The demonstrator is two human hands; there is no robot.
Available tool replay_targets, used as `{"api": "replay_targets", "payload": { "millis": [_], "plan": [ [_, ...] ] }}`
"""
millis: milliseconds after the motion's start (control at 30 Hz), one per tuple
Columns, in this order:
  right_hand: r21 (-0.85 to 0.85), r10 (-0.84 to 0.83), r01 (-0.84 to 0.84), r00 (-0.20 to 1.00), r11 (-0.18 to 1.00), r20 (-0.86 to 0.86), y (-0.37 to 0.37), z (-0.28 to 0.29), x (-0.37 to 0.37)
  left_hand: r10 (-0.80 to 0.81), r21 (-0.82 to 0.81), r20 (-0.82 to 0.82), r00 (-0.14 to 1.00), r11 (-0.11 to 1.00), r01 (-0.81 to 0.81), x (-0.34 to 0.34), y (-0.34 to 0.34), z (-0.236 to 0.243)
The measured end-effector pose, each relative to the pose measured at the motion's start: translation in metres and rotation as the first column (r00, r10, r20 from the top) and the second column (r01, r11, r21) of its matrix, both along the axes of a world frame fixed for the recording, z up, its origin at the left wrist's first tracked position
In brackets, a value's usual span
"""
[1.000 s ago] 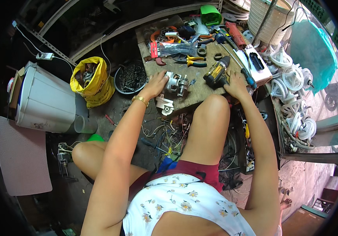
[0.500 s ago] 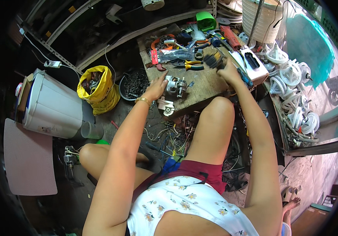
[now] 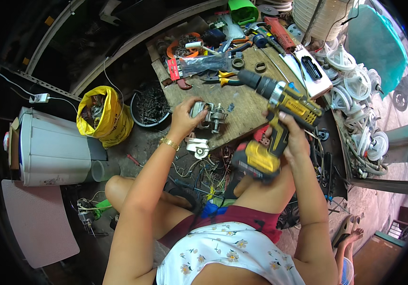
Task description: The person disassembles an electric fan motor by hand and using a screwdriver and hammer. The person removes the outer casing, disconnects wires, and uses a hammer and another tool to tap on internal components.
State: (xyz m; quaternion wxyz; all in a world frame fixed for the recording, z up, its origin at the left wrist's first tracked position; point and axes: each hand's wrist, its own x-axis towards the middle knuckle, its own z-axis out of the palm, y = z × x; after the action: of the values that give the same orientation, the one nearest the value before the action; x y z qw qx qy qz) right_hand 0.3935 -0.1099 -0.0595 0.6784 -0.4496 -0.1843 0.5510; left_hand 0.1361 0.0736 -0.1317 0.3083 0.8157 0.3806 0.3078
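Left grip clamped on the silver metal assembly on the desk, likely dense, stiff, best taken by its housing; right grip closed round the yellow-black drill by its handle, in air near the desk, probably rigid, battery-heavy, best held there.

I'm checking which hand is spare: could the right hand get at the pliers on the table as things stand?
Probably not: the right hand has its grip around the drill, so it would need freeing first, though the pliers lie mostly in plain view on the table.
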Motion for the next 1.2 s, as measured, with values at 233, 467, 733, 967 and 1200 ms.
{"api": "replay_targets", "payload": {
  "millis": [233, 467, 733, 967, 1200],
  "plan": [
    [-0.289, 0.248, -0.301, 0.946, 0.909, -0.206, 0.015, -0.014, -0.005, -0.028, 0.07, 0.067, 0.997, 0.997, 0.024, -0.001, 0.005, -0.007],
    [-0.341, 0.298, -0.326, 0.945, 0.882, -0.135, 0.033, -0.012, -0.005, -0.025, 0.073, 0.055, 0.998, 0.997, 0.021, -0.003, 0.006, -0.01],
    [-0.347, 0.3, -0.335, 0.942, 0.876, -0.151, 0.034, -0.015, -0.009, -0.022, 0.041, 0.063, 0.998, 0.999, 0.019, -0.001, 0.004, -0.007],
    [-0.332, 0.298, -0.339, 0.939, 0.88, -0.17, 0.034, -0.018, -0.012, -0.017, 0.064, 0.06, 0.998, 0.998, 0.013, -0.002, 0.005, -0.01],
    [-0.324, 0.333, -0.382, 0.922, 0.865, -0.196, 0.039, -0.015, -0.012, -0.032, 0.039, 0.081, 0.996, 0.999, 0.029, -0.002, 0.007, -0.009]
  ]
}}
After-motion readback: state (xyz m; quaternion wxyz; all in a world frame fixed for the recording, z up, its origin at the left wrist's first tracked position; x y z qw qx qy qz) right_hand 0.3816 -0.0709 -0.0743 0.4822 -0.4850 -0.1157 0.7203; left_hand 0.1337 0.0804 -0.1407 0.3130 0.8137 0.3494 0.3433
